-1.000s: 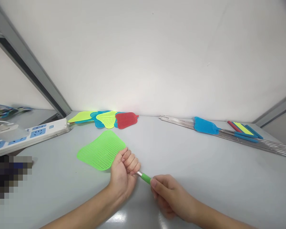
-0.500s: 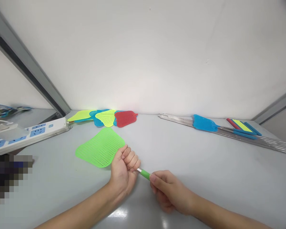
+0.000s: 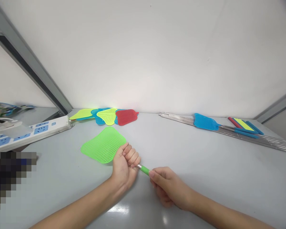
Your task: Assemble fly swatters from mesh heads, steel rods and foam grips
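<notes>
A fly swatter with a bright green perforated head [image 3: 104, 144] is held between my two hands, above the grey table. My left hand [image 3: 127, 162] is wrapped in a fist round its neck, just below the head. A short stretch of metal rod shows beside that fist, running into a green grip sleeve [image 3: 145, 170]. My right hand [image 3: 168, 184] pinches the sleeve between thumb and fingers and covers its far end.
Several loose swatter heads [image 3: 107, 116] overlap by the wall, a red one [image 3: 126, 117] at their right. Metal rods [image 3: 177, 118] lie at the back right, under a blue swatter [image 3: 206, 122] and coloured grip sleeves [image 3: 244, 124]. A power strip [image 3: 57, 125] is at the left.
The green head appears slightly further right and a little higher in view. Both hands keep the same hold, with only a sliver of rod between them; the whole view has shifted slightly.
</notes>
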Motion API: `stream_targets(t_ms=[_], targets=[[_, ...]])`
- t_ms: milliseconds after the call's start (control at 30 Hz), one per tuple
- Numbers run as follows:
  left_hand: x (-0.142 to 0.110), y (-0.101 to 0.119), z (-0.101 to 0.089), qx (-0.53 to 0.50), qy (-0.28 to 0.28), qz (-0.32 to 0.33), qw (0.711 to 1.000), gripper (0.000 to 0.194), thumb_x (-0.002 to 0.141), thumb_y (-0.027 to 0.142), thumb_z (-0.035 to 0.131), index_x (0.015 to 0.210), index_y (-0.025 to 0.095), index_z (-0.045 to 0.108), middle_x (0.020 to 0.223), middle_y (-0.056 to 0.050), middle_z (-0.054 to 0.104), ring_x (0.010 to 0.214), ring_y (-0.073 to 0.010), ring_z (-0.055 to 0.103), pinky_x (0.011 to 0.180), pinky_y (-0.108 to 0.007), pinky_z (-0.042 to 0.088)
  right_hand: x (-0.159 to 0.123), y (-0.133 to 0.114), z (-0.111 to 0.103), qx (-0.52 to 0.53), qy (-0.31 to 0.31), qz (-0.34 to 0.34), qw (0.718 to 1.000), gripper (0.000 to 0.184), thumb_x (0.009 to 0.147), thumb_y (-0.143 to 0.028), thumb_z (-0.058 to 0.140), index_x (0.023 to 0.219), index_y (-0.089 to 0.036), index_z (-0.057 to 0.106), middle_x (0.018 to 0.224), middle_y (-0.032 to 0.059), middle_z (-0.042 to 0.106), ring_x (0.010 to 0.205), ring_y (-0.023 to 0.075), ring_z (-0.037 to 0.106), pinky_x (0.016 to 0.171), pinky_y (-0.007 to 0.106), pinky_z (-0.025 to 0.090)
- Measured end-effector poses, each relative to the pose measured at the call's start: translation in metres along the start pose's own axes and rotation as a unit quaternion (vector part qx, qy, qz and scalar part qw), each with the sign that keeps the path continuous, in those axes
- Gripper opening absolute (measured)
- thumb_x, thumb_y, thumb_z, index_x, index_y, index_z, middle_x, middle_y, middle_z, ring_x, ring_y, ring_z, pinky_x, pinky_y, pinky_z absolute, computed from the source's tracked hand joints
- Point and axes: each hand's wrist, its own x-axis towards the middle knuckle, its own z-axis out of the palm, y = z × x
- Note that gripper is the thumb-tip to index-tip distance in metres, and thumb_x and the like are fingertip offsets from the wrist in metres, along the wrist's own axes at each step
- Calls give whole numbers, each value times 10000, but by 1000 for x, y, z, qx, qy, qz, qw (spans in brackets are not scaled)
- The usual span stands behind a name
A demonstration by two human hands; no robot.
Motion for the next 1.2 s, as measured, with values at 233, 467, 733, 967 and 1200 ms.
stream_targets(t_ms=[233,467,733,967,1200], targets=[[10,1,-2,7,-22,-19,1000,358,795,155,359,466,186,222,439,75,43,300,-62,115,285,-194,126,0,0,-2,51,-15,-3,999,338,775,-475,422,620,-177,393,378,-94,248,312,21,124,290,151,98],[14,11,5,68,-107,-60,990,325,806,176,366,485,169,317,411,66,225,330,-52,265,347,-179,302,0,-3,-4,76,-20,-40,996,325,767,-477,445,652,-174,429,407,-96,186,344,25,97,310,157,85],[15,20,11,240,-136,76,958,131,760,249,471,815,146,531,782,-54,580,747,-187,562,692,-333,458,1,-7,-12,118,12,-77,990,278,787,-433,438,701,-171,469,427,-92,205,358,30,127,329,162,147],[25,75,20,203,-169,219,939,452,749,469,389,985,124,559,996,-89,597,890,-234,551,759,-337,446,3,-6,-18,87,-45,-77,992,284,779,-399,458,672,-142,518,427,-66,324,336,33,209,330,184,239],[21,136,18,440,-86,60,892,530,663,492,540,1093,182,549,964,-105,625,821,-286,587,584,-313,490,-5,-24,-32,-58,-20,-51,997,334,704,-424,556,827,-120,619,499,-46,363,377,20,188,312,168,133]])
